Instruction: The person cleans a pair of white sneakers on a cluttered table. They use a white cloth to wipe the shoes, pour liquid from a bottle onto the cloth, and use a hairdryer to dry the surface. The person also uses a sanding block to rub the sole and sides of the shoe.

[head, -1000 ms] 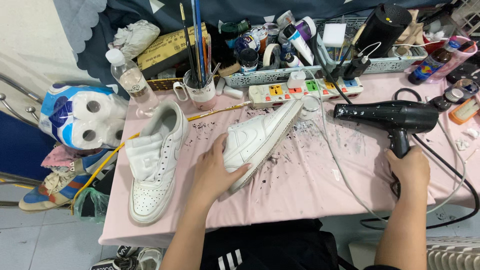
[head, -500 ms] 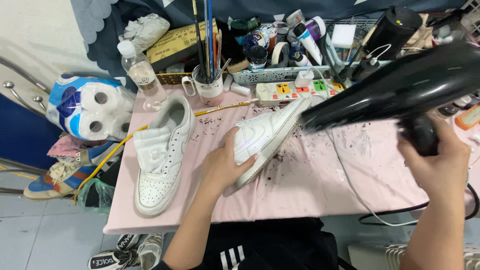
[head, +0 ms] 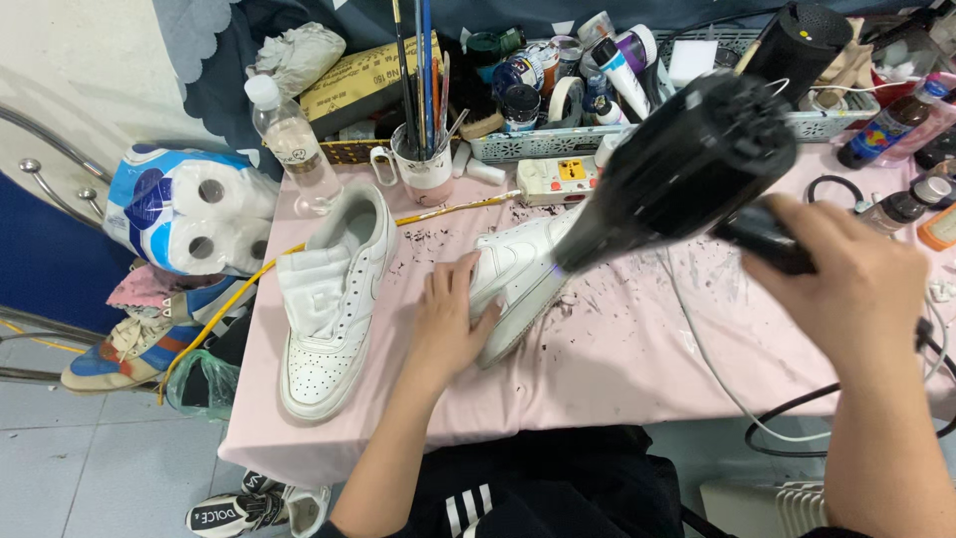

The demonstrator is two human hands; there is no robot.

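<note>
My left hand [head: 453, 324] grips a white sneaker [head: 513, 274] lying tilted on its side on the pink table cover [head: 617, 359]. A black hair dryer [head: 677, 169] is held in my right hand [head: 846, 289], lifted above the table, its nozzle pointing down-left right at the sneaker. A second white sneaker [head: 334, 299] stands upright to the left, untouched. The dryer's cable [head: 797, 418] trails off the right side.
A mug of brushes [head: 423, 159], a water bottle [head: 289, 139], a power strip [head: 563, 179], jars, tape and tubes crowd the back. A pack of toilet rolls [head: 189, 214] and old shoes [head: 134, 344] sit left of the table. Dark specks dot the cover.
My right hand lifted the dryer from the table's right side and swung it left, down to the sneaker. My left hand kept hold of the sneaker.
</note>
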